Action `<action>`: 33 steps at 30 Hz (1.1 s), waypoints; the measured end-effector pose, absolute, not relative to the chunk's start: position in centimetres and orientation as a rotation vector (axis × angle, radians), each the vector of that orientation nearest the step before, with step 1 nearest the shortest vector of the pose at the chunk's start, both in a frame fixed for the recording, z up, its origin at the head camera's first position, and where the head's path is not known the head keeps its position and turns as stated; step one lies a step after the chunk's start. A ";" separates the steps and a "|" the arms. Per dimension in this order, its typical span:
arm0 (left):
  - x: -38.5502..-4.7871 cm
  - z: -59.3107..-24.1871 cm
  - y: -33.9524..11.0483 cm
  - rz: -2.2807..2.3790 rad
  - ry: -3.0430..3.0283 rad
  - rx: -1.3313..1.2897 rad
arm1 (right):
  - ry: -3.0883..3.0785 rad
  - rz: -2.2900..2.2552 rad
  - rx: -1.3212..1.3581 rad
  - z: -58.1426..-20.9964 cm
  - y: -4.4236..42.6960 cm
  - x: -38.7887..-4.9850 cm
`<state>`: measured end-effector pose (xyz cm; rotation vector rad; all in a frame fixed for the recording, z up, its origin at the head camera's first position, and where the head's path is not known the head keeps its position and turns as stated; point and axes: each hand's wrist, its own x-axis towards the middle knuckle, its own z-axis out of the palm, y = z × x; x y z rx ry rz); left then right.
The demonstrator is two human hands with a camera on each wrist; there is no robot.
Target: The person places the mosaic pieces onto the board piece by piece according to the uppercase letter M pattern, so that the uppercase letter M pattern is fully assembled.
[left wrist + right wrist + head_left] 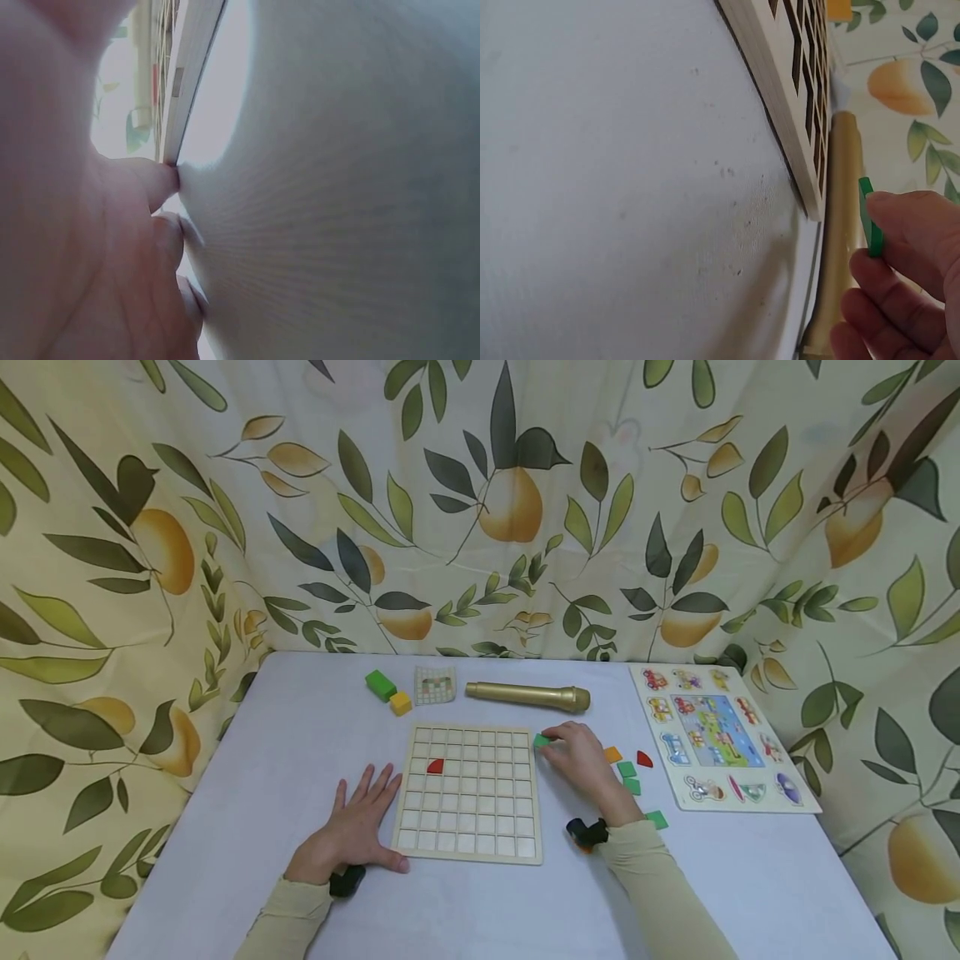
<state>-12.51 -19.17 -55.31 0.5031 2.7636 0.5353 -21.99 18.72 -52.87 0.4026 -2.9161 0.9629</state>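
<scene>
A wooden grid board [472, 858] lies on the table, and a red quarter-round tile [435, 766] sits in one of its upper left squares. My left hand [356, 821] rests flat at the board's left edge, fingers spread and thumb near the lower left corner. Just off the board's upper right corner, my right hand [581, 763] pinches a thin green tile [868, 217] between thumb and finger, raised above the table. Near the right forearm lie green tiles [632, 787], an orange tile [612, 754] and another red quarter-round tile [644, 759].
Behind the board lie a green block [381, 685], a yellow block [401, 702], a small patterned card [435, 685] and a gold microphone [528, 696]. A picture puzzle board [667, 777] lies at the right. A fruit-patterned curtain [480, 568] surrounds the table's back and sides.
</scene>
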 end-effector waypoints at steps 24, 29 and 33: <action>-12.4 -55.2 -19.1 0.547 2.753 0.517 | -2.907 0.889 0.761 -51.8 12.8 -21.4; -12.4 -55.1 -19.1 0.551 2.759 0.513 | -2.898 0.845 0.848 -51.9 11.0 -21.3; -12.4 -55.1 -19.2 0.555 2.750 0.511 | -2.898 0.851 0.878 -52.2 9.9 -21.2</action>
